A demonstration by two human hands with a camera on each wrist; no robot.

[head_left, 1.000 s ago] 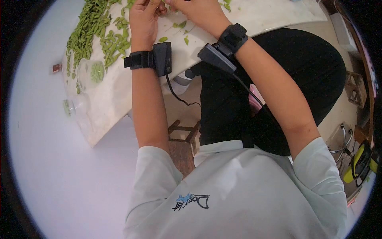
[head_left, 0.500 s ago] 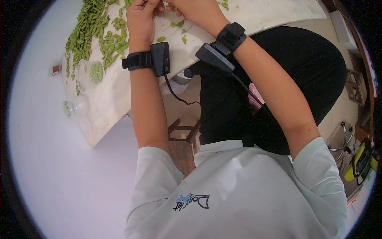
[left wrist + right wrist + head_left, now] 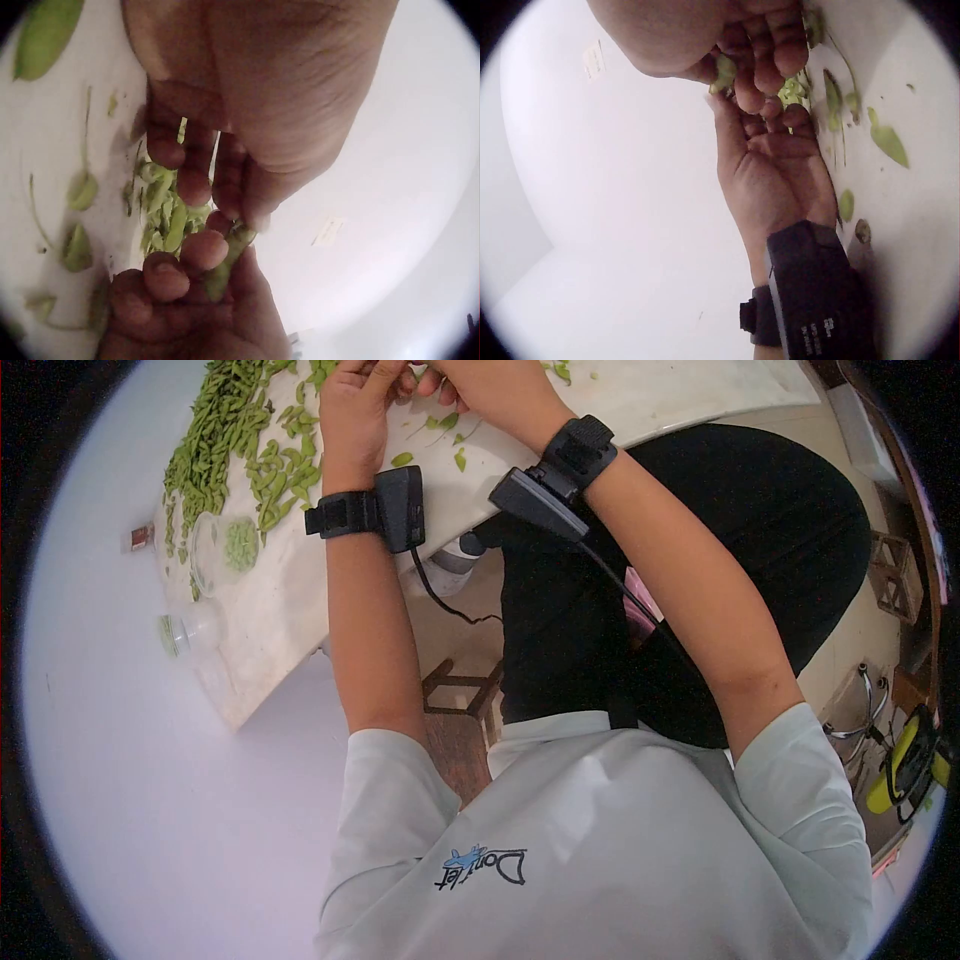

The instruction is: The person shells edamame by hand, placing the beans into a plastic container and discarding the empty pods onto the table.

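A green edamame pod (image 3: pixel 229 270) is held between both hands in the left wrist view. My left hand (image 3: pixel 355 425) pinches its upper end with thumb and fingertips. The right hand (image 3: pixel 505 395) grips the pod's other part between thumb and curled fingers. In the right wrist view, the pod (image 3: pixel 724 73) shows partly between the right thumb and forefinger, with the left thumb tip close under it. At the top edge of the head view both hands meet, and the pod is hidden there by the fingers.
Many pods lie in a heap (image 3: pixel 205 470) at the table's left, beside a looser group of pods (image 3: pixel 280 475). A clear bowl (image 3: pixel 200 555) holds shelled green beans (image 3: pixel 240 545). Next to it is a clear container (image 3: pixel 195 628). Loose leaves (image 3: pixel 450 422) lie near the hands.
Both hands have shifted slightly left in the head view, staying together at the top edge. The pods and bowl look the same.
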